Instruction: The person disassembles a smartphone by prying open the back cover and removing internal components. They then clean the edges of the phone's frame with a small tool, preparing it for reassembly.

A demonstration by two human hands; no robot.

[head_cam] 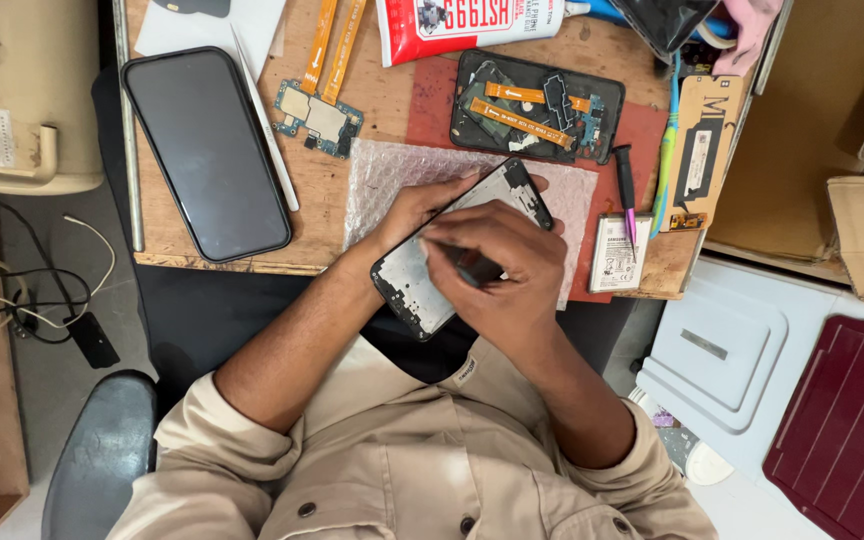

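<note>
On the left of the wooden surface point(352, 190) lay a big black phone point(207, 152), smooth and shiny, with thin silver tweezers point(264, 120) beside it. Next came a small green circuit board point(318, 117) with orange ribbon strips. Your left hand point(407, 210) was curled under the open phone frame point(457, 248), holding it tilted over the bumpy bubble wrap point(382, 175); its fingers were mostly hidden. Your right hand point(500, 265) was pinched shut on a small dark tool point(477, 268), too covered to make out, pressed on the frame. Farther right lay a flat white battery point(620, 255).
</note>
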